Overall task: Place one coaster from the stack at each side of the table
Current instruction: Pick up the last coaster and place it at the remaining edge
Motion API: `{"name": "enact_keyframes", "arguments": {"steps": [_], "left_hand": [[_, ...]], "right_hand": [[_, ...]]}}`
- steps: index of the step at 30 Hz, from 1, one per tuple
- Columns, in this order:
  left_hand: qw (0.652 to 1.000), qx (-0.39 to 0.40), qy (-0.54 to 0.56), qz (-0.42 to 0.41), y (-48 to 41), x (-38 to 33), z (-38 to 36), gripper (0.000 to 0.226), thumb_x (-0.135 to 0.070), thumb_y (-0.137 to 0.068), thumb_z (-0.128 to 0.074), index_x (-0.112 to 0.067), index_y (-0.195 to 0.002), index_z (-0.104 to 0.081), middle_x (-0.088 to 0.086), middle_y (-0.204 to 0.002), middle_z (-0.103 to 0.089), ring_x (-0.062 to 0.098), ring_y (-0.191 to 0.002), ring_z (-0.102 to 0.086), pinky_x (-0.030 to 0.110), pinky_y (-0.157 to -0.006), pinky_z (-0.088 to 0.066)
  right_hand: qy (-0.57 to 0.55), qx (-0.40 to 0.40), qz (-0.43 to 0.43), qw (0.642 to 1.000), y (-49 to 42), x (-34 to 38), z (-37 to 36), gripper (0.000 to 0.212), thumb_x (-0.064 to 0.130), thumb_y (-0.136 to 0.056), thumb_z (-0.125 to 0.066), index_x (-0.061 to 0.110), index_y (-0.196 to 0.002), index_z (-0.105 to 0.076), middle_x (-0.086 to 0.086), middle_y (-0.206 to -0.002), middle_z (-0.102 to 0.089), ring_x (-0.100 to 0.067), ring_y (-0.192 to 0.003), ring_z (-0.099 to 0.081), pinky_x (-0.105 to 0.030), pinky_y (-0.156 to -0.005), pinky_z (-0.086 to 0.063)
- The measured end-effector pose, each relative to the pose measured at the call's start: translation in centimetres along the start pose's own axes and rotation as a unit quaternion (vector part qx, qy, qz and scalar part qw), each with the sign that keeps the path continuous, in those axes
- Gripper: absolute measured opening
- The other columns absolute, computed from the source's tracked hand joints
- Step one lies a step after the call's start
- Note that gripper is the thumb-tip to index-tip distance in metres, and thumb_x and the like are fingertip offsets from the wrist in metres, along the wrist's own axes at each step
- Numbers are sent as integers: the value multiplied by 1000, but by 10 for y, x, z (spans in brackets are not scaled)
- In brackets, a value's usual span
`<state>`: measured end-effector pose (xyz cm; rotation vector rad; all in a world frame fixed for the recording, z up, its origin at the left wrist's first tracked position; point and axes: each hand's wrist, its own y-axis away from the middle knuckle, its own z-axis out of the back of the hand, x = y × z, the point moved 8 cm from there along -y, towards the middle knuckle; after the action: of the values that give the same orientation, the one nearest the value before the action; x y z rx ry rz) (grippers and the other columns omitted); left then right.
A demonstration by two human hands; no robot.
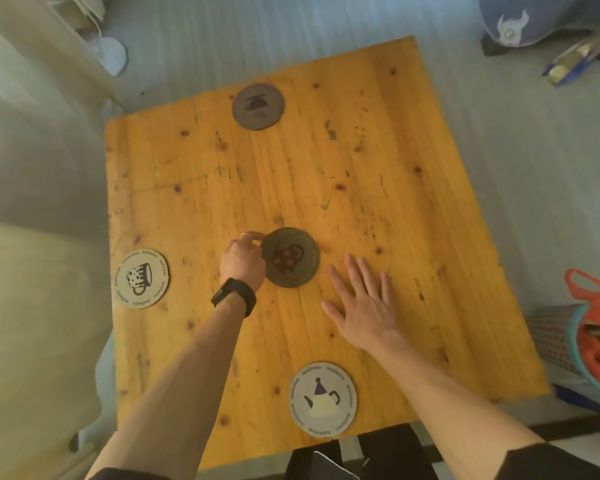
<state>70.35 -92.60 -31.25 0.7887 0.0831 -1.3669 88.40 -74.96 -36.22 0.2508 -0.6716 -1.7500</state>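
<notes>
A dark round coaster (291, 258) with a brown print lies near the middle of the wooden table (378, 209). My left hand (243, 259) pinches its left edge with the fingertips. My right hand (362, 303) rests flat on the wood just right of that coaster, fingers spread, holding nothing. A pale coaster with a beer mug (141, 278) sits at the left side. At the near side lies a pale coaster with a teapot (323, 400). A dark grey coaster (258, 106) lies at the far side. No coaster shows at the right side.
A pale sofa (32, 237) runs along the table's left edge. A red net bag in a basket (593, 337) stands at the right. A blue cushion (534, 19) and a packet lie on the floor at the far right. A white fan base (113, 55) stands far left.
</notes>
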Motion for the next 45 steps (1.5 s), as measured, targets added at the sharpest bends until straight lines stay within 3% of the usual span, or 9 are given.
{"name": "enact_keyframes", "arguments": {"steps": [5, 9, 12, 15, 19, 24, 31, 37, 45], "left_hand": [[965, 78, 208, 140, 45, 24, 2, 24, -5, -90, -52, -20, -101, -68, 4, -82, -75, 21, -71, -71, 32, -64, -60], [938, 79, 285, 182, 102, 28, 9, 21, -4, -91, -53, -17, -103, -66, 9, -82, -74, 26, -74, -71, 38, -68, -60], [920, 88, 338, 180, 149, 22, 4, 20, -4, -94, -52, -19, -100, -64, 9, -81, -71, 23, -69, -69, 35, -65, -59], [909, 111, 369, 161, 197, 11, -6, 18, -4, -95, -51, -17, -102, -62, 4, -73, -67, 19, -58, -66, 33, -59, -57], [902, 179, 358, 161, 240, 0, -34, 16, -3, -94, -51, -13, -105, -58, 9, -85, -65, 23, -62, -62, 32, -55, -53], [899, 270, 322, 126, 271, -37, -67, 19, -7, -90, -62, -15, -106, -55, 16, -108, -63, 29, -94, -64, 42, -77, -57], [899, 385, 208, 22, 321, -129, -130, 24, -9, -91, -65, -10, -115, -62, 12, -93, -70, 21, -78, -71, 34, -69, -62], [895, 407, 180, -6, 372, -219, -220, 20, -6, -91, -63, -11, -110, -59, 9, -84, -68, 16, -66, -69, 33, -64, -60], [908, 358, 213, 36, 423, -314, -318, 22, -6, -91, -62, -13, -112, -58, 11, -95, -71, 21, -79, -73, 30, -65, -60]], "right_hand": [[-71, 112, -15, 991, 6, 2, 21, 73, 53, -102, -36, 36, -158, 8, 2, -161, 34, -22, -150, 26, -58, -124, -3], [-251, 145, -80, 954, 33, -4, 44, 56, 48, -102, -42, 17, -149, -43, -6, -158, -39, -26, -138, -46, -45, -113, -40], [-467, 125, -126, 866, 76, -8, 48, 67, 72, -93, -36, 21, -132, -58, 1, -128, -64, -21, -114, -63, -42, -103, -49], [-646, 56, -164, 743, 134, -14, 53, 33, 55, -101, -43, 33, -113, -63, 3, -116, -70, -22, -97, -73, -34, -77, -56], [-695, -57, -216, 684, 200, -39, 39, 26, 24, -99, -62, 27, -125, -59, -1, -108, -74, -27, -88, -76, -32, -61, -56], [-695, -118, -261, 659, 260, -76, 25, 21, 24, -99, -61, 34, -117, -59, 3, -92, -75, -14, -69, -71, -32, -62, -57], [-686, -190, -320, 625, 326, -167, 17, 31, 29, -100, -59, 32, -130, -56, 0, -101, -71, -16, -82, -70, -28, -64, -57], [-719, -255, -362, 536, 367, -285, 7, 24, 27, -95, -68, 25, -118, -66, 4, -95, -73, -14, -82, -68, -32, -71, -55], [-647, -245, -327, 644, 384, -451, 45, 28, 21, -95, -67, 21, -123, -63, 6, -106, -66, -6, -93, -64, -34, -89, -55]]}}
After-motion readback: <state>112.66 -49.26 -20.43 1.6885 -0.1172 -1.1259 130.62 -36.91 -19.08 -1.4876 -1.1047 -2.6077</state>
